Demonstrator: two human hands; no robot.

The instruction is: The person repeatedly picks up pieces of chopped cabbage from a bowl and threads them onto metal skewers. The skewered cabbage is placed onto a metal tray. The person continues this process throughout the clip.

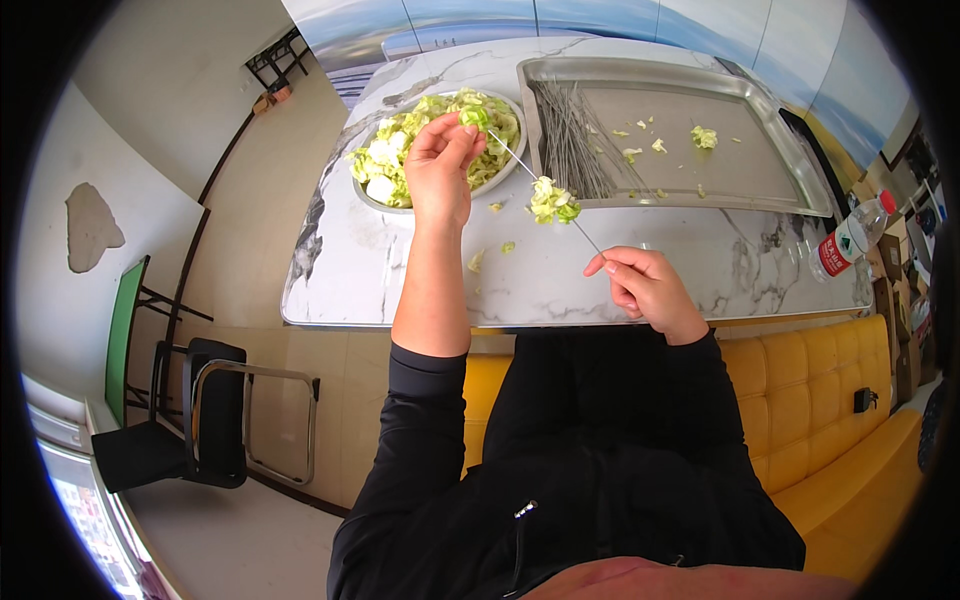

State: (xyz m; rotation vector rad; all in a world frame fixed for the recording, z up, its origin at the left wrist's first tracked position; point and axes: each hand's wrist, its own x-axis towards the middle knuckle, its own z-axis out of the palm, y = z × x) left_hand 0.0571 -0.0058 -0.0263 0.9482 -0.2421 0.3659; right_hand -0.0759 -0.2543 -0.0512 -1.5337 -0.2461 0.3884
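Note:
My left hand pinches a piece of leafy lettuce or cabbage at the upper end of a thin metal skewer. A clump of the same leaves is threaded midway along the skewer. The skewer's lower end is held between the thumb and fingers of my right hand. Behind my left hand stands an oval bowl heaped with torn leaves. To its right lies a metal tray with a bundle of loose skewers at its left side and a leaf clump farther right.
Leaf scraps lie on the marbled table. A plastic bottle with a red cap stands at the table's right edge. Below are a yellow padded seat and, at the left, a black chair.

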